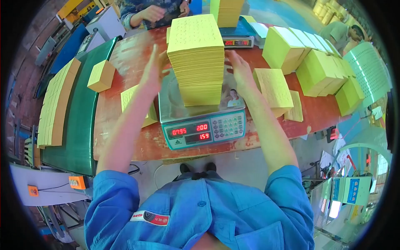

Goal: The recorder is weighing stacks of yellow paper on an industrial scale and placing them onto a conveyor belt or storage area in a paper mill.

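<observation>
A tall stack of yellow paper sheets (199,66) stands upright on the metal pan of a digital scale (225,129), with rows of small marks on its top sheet. Red digits glow on the scale's display beside a keypad. My left hand (156,68) is at the stack's left side, fingers apart and pointing up. On the opposite side my right hand (239,68) is spread, its fingertips close to the stack's edge. Neither hand grips the paper; whether a fingertip touches it is hard to tell.
Smaller yellow paper stacks (273,89) lie on the red table (125,46). More blocks (287,48) line the right. A green conveyor belt (77,121) at left carries a long paper row (58,104). Across the table, a person's hand (153,13) is near a second scale (237,41).
</observation>
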### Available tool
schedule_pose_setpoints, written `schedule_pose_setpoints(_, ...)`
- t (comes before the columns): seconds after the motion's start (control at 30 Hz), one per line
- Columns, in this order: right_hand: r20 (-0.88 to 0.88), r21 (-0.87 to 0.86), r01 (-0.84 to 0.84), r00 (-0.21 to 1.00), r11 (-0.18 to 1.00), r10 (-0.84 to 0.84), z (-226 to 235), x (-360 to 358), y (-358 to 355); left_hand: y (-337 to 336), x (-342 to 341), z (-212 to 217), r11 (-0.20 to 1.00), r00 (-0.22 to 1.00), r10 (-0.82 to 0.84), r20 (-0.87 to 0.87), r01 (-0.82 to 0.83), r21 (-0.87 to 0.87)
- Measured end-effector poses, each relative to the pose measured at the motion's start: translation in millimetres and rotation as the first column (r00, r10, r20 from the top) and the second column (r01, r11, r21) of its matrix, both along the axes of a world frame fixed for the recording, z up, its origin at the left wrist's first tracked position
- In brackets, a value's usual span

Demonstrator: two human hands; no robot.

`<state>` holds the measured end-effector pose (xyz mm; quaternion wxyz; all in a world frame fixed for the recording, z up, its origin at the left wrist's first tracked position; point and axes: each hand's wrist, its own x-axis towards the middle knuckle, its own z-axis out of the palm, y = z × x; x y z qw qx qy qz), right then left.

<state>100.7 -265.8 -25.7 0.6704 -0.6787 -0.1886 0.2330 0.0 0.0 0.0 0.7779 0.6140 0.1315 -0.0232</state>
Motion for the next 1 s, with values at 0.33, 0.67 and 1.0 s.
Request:
schedule_pose_setpoints(0.33,-0.27,0.42,0.226,0.956,0.879,-0.117,0.6,-10.3,52.0,-68.6,4.5,-4.5,0.887,0.926,0.377,0.028,-0.352,-0.298)
schedule_pose_setpoints(0.67,-0.038,0.028,0.023,0.999,0.999,-0.022,-38.8,-123.9,-142.7,12.9,-243.7,-66.5,0.879,0.871,0.473,0.132,-0.476,-0.005)
schedule_pose_setpoints(1.0,-0.296,0.049,0.179,0.942,0.983,-0.157,-95.9,-189.6,-156.0,-88.7,-316.8,-159.9,0.728,0.67,0.589,-0.451,-0.683,-0.064)
